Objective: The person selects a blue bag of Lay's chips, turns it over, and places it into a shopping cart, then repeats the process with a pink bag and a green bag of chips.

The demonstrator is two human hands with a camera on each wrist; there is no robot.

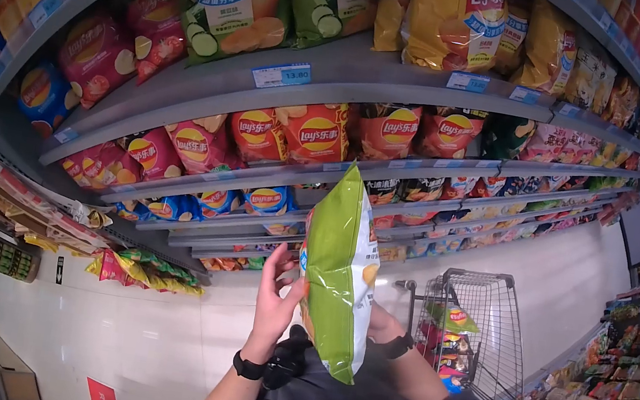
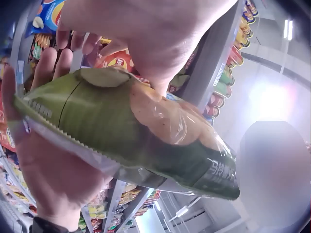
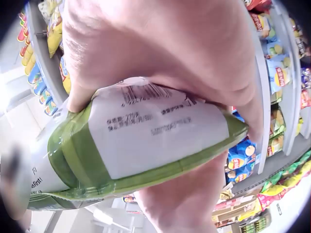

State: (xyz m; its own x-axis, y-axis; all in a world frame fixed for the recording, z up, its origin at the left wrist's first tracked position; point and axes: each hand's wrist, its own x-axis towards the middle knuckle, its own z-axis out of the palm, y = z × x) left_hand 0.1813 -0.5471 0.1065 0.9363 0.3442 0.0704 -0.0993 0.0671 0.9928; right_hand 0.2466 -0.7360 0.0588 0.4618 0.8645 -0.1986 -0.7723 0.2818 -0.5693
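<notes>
A green and white chip bag [image 1: 338, 270] stands tilted between the hands in the head view. Beside its left face is my left hand [image 1: 276, 302], fingers spread and loosely bent. The left wrist view has this hand's [image 2: 146, 34] thumb touching the bag's front [image 2: 107, 116]. My right hand [image 1: 386, 326] is mostly hidden behind the bag's lower right side. In the right wrist view, my right hand [image 3: 160, 43] grips the bag, thumb and fingers at opposite ends of the printed white back panel [image 3: 155, 131].
Shelves [image 1: 406, 80] of Lay's bags in several colours curve across the front. A wire shopping cart [image 1: 483, 335] with bags in it stands at the lower right. More packets [image 1: 600, 387] lie at the far right, with pale floor [image 1: 140, 331] at the lower left.
</notes>
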